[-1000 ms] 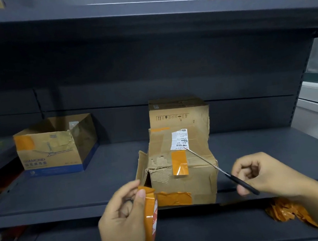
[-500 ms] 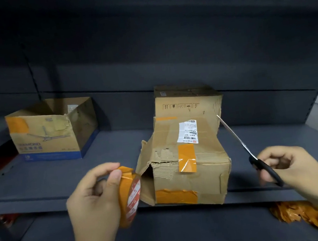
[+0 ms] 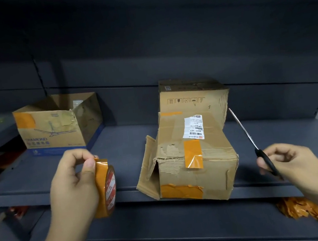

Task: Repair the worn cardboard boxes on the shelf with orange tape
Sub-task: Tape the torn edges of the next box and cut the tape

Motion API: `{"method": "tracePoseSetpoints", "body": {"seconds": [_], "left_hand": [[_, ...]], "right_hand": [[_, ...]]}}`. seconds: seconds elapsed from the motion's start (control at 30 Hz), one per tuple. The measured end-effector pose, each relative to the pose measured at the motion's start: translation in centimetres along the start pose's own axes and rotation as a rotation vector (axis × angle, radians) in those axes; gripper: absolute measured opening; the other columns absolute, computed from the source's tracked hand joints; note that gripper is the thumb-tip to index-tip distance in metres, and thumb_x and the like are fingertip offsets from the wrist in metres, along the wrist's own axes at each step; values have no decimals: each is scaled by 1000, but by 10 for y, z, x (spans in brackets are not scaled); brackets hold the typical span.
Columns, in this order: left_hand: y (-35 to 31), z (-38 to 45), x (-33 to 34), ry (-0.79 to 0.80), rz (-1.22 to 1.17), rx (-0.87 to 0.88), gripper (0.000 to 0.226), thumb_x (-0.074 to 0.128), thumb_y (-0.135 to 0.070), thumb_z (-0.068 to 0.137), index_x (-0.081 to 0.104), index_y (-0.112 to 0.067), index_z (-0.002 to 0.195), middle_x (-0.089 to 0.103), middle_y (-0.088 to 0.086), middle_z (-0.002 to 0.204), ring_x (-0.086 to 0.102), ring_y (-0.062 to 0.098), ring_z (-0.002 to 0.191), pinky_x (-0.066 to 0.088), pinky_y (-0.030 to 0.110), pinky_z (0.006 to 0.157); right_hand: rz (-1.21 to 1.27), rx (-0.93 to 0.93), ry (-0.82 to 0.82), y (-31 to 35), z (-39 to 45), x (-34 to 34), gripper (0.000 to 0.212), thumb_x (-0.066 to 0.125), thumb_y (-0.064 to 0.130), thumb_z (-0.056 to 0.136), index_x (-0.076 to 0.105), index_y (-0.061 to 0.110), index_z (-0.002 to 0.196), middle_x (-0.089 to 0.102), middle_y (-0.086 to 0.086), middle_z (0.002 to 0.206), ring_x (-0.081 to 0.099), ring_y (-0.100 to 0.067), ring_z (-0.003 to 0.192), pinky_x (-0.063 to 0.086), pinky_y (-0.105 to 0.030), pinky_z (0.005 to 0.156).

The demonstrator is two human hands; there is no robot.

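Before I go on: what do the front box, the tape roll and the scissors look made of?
Front box: brown corrugated cardboard, matte; fluting shows where the surface is torn. Tape roll in the left hand: glossy orange film, probably plastic, by its sheen. Scissors in the right hand: shiny blades, likely steel; black handles, apparently plastic.

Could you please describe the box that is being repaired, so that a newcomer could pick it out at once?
Look at the middle dark shelf, between the left hand holding the tape roll and the right hand holding scissors. The torn box lies at the front edge. Unlike the open-topped box at left and the upright box behind, it has a white label and a loose side flap.
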State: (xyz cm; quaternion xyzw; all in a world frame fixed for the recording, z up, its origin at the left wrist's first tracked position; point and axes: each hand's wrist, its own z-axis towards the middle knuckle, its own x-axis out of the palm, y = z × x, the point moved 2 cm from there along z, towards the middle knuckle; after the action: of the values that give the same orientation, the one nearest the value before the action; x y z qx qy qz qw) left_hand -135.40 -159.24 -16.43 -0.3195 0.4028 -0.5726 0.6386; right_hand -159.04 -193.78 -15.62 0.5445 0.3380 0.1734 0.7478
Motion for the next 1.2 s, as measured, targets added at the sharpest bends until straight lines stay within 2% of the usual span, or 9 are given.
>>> {"method": "tracePoseSetpoints", "body": {"seconds": [0.07,0.17,0.33,0.57,0.73,0.87,1.0,1.13,1.2], "left_hand": [[6,11,4,5,101,4,17,50,-20,100,54,-35,92,59,-28,90,56,3,77,43,33,64],[16,33,19,26,317,97,21,51,-19,99,49,-34,85,45,-16,99,40,4,75,33,35,75],[31,52,57,181,591,335,8,50,-24,100,52,-29,95,39,-6,103,48,28,67,40,37,59],[61,52,89,485,825,469,6,50,-29,100,54,-33,98,41,-9,102,58,24,68,53,38,58],[72,56,97,616,962,509,13,48,-30,100,61,-32,104,42,-8,100,48,18,63,42,33,50],[68,59,99,623,967,486,19,44,-35,102,60,-30,109,45,-5,105,57,21,70,51,37,58],[55,58,94,471,909,489,21,50,-32,99,66,-22,108,51,-1,107,60,25,87,52,38,65],[27,52,92,371,591,565,15,60,-13,95,72,-15,105,59,0,103,56,24,97,48,38,78],[6,46,92,334,362,564,16,62,-8,94,73,-15,103,61,-4,101,56,17,96,46,33,82]], "right_hand": [[-83,78,-32,-7,4,-1,33,83,39,66,71,10,72,71,-14,65,44,-17,50,37,-24,45],[-341,174,-16,-25,11,0,34,83,37,80,69,8,69,73,-2,64,53,-8,49,45,-29,58],[-717,279,-41,-44,17,11,44,80,52,76,67,11,66,67,-1,61,61,-20,64,43,-28,55],[-1066,205,-124,-33,21,34,38,67,50,83,53,19,66,58,-1,69,53,-20,62,35,-25,47],[-1152,192,-53,-29,31,46,30,61,41,86,47,19,70,55,0,74,49,-18,63,34,-26,47],[-1114,256,10,-29,39,54,27,63,39,83,49,18,72,57,-1,77,52,-18,65,35,-25,46],[-1047,296,25,-26,42,55,28,68,38,78,54,15,73,60,-4,77,56,-20,65,37,-26,46],[-929,274,10,-18,38,52,20,65,31,83,62,12,77,66,-6,76,64,-25,68,55,-31,58],[-826,146,-104,-8,34,49,13,63,28,89,65,18,81,67,-2,82,63,-25,77,53,-32,65]]}}
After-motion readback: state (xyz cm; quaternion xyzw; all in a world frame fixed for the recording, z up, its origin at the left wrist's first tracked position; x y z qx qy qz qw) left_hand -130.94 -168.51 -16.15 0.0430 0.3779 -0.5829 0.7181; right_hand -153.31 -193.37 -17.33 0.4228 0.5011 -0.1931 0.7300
